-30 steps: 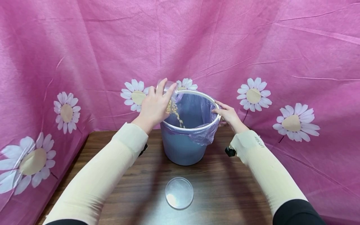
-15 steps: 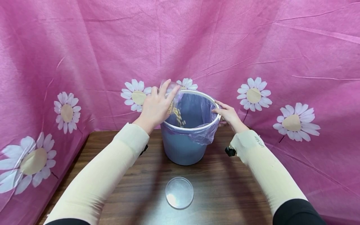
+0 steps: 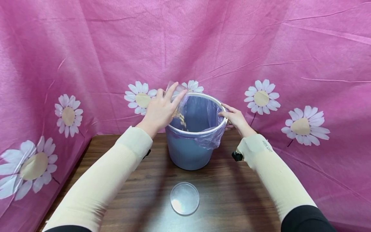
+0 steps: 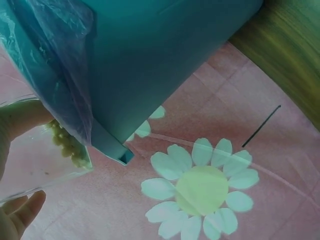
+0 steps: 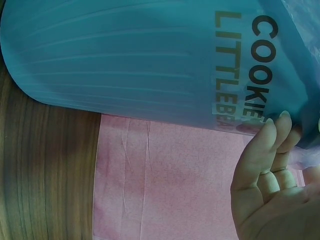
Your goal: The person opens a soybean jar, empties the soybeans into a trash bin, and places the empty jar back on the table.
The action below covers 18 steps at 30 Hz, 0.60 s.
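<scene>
My left hand [image 3: 158, 109] grips a clear plastic jar [image 4: 40, 165], tipped over the left rim of a blue-grey trash bin [image 3: 189, 151]. Small yellow bean-like pieces [image 3: 182, 118] spill from its mouth into the bin; more pieces show inside the jar in the left wrist view. A thin purple bag [image 3: 213, 138] lines the bin and folds over its white rim. At the right side my right hand [image 3: 237, 119] holds that rim, thumb on top and other fingers on the outside. The bottom of the bin's inside is hidden.
A round clear lid [image 3: 185, 198] lies on the brown wooden table [image 3: 139, 190], in front of the bin. Behind and beside the table hangs a pink cloth [image 3: 116, 48] with white daisies, close to the bin's far side.
The jar has tipped further and shifted slightly right, and fewer pieces are in the falling stream. My right hand, the bin and the lid have kept their places.
</scene>
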Available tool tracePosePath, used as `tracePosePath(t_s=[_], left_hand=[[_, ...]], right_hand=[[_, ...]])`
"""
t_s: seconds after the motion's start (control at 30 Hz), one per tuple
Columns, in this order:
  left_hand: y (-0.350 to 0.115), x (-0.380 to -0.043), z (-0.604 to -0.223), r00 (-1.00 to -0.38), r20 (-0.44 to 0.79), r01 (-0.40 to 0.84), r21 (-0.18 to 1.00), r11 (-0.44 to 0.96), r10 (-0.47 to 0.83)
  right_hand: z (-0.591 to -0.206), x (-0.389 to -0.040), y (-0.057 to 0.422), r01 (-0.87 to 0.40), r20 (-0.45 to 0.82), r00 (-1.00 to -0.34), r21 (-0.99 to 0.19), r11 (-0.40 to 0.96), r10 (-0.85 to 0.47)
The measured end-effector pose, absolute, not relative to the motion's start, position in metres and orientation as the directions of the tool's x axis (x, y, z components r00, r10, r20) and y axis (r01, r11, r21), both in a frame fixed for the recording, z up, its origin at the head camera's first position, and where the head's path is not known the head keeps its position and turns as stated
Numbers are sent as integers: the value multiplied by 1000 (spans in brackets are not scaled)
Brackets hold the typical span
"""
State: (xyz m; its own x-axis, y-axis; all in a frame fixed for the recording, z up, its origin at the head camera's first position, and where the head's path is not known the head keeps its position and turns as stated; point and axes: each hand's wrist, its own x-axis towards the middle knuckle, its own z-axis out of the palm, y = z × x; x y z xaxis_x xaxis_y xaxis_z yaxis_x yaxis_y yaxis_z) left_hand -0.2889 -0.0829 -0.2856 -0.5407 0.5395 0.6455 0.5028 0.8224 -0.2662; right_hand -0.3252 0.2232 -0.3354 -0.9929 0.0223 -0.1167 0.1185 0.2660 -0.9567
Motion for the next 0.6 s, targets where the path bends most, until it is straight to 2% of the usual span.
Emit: tracePosePath(t_s=[0.3,0.6], left_hand=[[-85,-289,-283,-516,633,522,-301,798,577],[-87,-289,-280,-487,630,549,-317,773,604]], right_hand=[[-328,-321,222,162,-162,-987,-959,231,19],[-335,-324,222,144,-139,-990,-956,254,39]])
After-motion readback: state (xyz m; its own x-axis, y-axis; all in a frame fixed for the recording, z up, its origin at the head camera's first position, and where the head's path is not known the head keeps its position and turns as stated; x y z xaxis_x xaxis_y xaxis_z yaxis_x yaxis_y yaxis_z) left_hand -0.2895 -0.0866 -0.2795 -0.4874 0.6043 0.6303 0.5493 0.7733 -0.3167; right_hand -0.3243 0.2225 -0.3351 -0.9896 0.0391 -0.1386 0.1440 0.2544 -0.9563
